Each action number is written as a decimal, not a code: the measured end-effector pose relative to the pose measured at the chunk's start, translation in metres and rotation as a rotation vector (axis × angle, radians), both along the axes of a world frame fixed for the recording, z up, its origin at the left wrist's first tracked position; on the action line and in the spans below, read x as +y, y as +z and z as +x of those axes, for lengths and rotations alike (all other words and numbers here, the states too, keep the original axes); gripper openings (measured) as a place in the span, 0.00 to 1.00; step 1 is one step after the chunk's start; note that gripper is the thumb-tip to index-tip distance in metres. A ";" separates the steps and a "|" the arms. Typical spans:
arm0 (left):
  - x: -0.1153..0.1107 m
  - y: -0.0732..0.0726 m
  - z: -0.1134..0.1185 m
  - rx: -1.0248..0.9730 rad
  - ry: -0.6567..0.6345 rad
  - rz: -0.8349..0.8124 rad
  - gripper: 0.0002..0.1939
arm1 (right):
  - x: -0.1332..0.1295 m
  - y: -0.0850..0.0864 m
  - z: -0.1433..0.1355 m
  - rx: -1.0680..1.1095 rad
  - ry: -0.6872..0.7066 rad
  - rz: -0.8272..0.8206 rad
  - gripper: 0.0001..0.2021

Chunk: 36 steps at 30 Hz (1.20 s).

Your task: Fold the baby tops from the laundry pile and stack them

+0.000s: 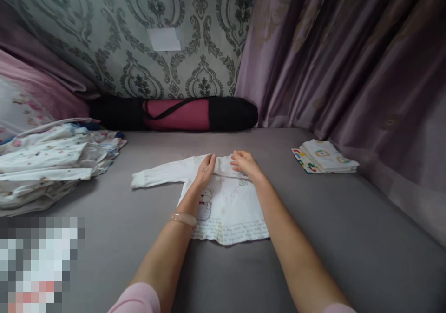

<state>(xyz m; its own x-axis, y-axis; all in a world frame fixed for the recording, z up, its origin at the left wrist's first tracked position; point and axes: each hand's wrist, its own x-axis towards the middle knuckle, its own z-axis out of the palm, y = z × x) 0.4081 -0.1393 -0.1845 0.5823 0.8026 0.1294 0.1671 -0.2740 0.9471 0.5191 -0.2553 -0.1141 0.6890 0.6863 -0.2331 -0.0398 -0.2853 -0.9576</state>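
Note:
A small white long-sleeved baby shirt point(240, 210) lies front up on the grey bed surface. It has a bear print, a small bee-like print and rows of lettering along the hem. One sleeve stretches out to the left; the other is folded inward across the upper chest. My left hand point(207, 168) rests on the shirt near the collar, thumb side up, its fingers stretched forward and partly hidden. On the folded sleeve at the right shoulder, my right hand point(245, 163) touches the cloth with its fingers slightly bent and apart. Faint yellowish stains mark the shirt's middle.
A loose pile of printed clothes point(52, 159) lies at the left. At the right sits a small stack of folded clothes point(325, 156). A long black and magenta bag point(177, 114) lies along the wall. Purple curtains point(306, 57) hang at the right. The lower left corner is pixelated.

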 end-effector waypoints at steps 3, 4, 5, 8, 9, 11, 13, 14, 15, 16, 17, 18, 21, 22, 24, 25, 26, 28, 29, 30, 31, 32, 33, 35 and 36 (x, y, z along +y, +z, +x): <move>0.002 -0.009 0.001 -0.038 -0.005 -0.033 0.26 | -0.009 -0.005 0.019 -0.120 -0.030 -0.060 0.11; 0.002 -0.012 0.001 -0.058 -0.011 -0.034 0.27 | -0.012 -0.007 0.024 -0.195 -0.017 -0.097 0.11; 0.003 -0.014 0.001 -0.079 -0.015 -0.025 0.26 | -0.014 -0.010 0.028 -0.295 0.008 -0.138 0.12; 0.003 -0.016 -0.001 -0.131 0.001 0.020 0.24 | -0.019 -0.020 0.028 -0.656 0.134 -0.247 0.15; 0.003 -0.016 -0.001 -0.148 0.009 0.030 0.24 | -0.020 -0.024 0.024 -0.757 0.190 -0.268 0.17; 0.003 -0.017 -0.002 -0.183 0.028 0.046 0.23 | -0.019 -0.029 0.015 -0.896 0.307 -0.296 0.21; 0.004 -0.020 -0.002 -0.205 0.046 0.060 0.23 | -0.016 -0.033 0.003 -0.976 0.416 -0.325 0.24; 0.005 -0.021 -0.002 -0.208 0.061 0.066 0.22 | -0.015 -0.035 -0.002 -1.003 0.460 -0.344 0.25; 0.006 -0.023 -0.002 -0.205 0.076 0.072 0.22 | -0.013 -0.036 -0.007 -1.022 0.496 -0.364 0.25; 0.007 -0.025 -0.003 -0.199 0.090 0.084 0.22 | -0.011 -0.036 -0.011 -1.035 0.524 -0.381 0.26; 0.007 -0.026 -0.003 -0.191 0.107 0.106 0.21 | -0.010 -0.036 -0.014 -1.042 0.543 -0.394 0.27; 0.007 -0.026 -0.004 -0.183 0.128 0.142 0.20 | -0.008 -0.036 -0.017 -1.048 0.555 -0.401 0.28; 0.003 -0.021 -0.006 -0.166 0.199 0.364 0.17 | -0.006 -0.036 -0.023 -1.059 0.571 -0.423 0.30; 0.001 -0.019 -0.006 -0.160 0.204 0.457 0.16 | -0.006 -0.037 -0.024 -1.065 0.576 -0.429 0.31; -0.003 -0.016 -0.006 -0.133 0.136 0.620 0.14 | -0.005 -0.038 -0.027 -1.081 0.588 -0.435 0.31; -0.004 -0.015 -0.006 -0.110 0.075 0.678 0.14 | -0.005 -0.039 -0.028 -1.089 0.594 -0.437 0.31; -0.006 -0.015 -0.005 -0.079 0.011 0.719 0.15 | -0.005 -0.040 -0.029 -1.095 0.599 -0.437 0.31; -0.007 -0.016 -0.004 0.004 -0.073 0.750 0.16 | -0.005 -0.044 -0.032 -1.099 0.604 -0.430 0.31; -0.008 -0.017 -0.003 0.053 -0.084 0.747 0.16 | -0.005 -0.046 -0.032 -1.098 0.601 -0.423 0.31; -0.009 -0.017 -0.003 0.101 -0.082 0.739 0.16 | -0.005 -0.048 -0.033 -1.098 0.595 -0.413 0.31; -0.009 -0.017 -0.003 0.145 -0.081 0.730 0.16 | -0.005 -0.050 -0.032 -1.096 0.592 -0.405 0.31; -0.010 -0.016 -0.003 0.181 -0.086 0.723 0.16 | -0.005 -0.052 -0.031 -1.089 0.595 -0.401 0.31; -0.011 -0.015 -0.003 0.205 -0.099 0.720 0.16 | -0.004 -0.054 -0.030 -1.077 0.603 -0.402 0.31; -0.012 -0.012 -0.004 0.228 -0.133 0.719 0.15 | -0.003 -0.056 -0.026 -1.030 0.620 -0.416 0.31; -0.012 -0.011 -0.005 0.235 -0.146 0.720 0.14 | -0.002 -0.056 -0.024 -0.998 0.621 -0.427 0.32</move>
<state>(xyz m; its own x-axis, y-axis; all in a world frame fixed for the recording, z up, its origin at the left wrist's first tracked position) 0.4034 -0.1515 -0.1951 0.7526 0.4806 0.4501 0.2568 -0.8437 0.4714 0.4949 -0.2571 -0.1705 0.2799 0.9568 -0.0792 0.9023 -0.2904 -0.3187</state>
